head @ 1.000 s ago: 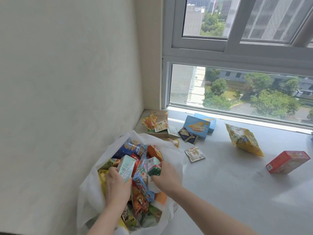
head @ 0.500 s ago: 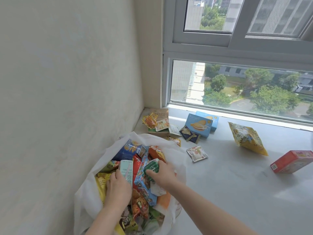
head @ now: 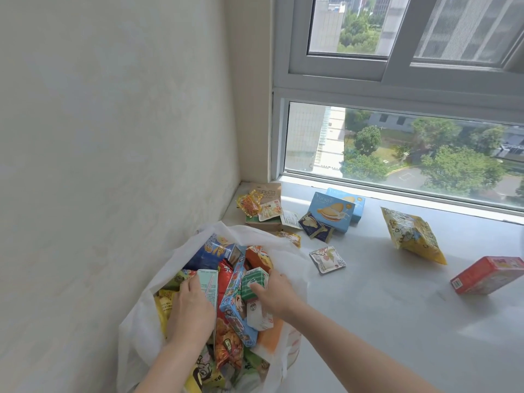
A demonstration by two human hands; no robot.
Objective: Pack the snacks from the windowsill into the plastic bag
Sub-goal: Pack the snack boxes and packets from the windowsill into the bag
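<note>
A pale mint carton [head: 208, 285] is gripped by the curled fingers of the left hand [head: 191, 310], and a small green box [head: 253, 282] by the right hand [head: 276, 293], both over the crinkled white plastic bag [head: 147, 321]. Beyond the fingers, glossy foil sachets [head: 327, 259] lie on the smooth windowsill [head: 382, 307].

A white plastic bag [head: 147, 330] sits at the near left of the pale stone windowsill [head: 382, 321], against the side wall, crammed with snack packs. Both hands are inside it: the left hand [head: 190, 310] on a pale mint carton [head: 208, 285], the right hand [head: 276, 293] on a green-and-white carton [head: 253, 280] just right of it. Behind the bag, in the corner, lies a brown paper pouch [head: 269, 191]; right of that two light blue biscuit boxes [head: 336, 209], then a yellow crisp bag [head: 411, 236], and farthest right a red cardboard box [head: 487, 275].
</note>
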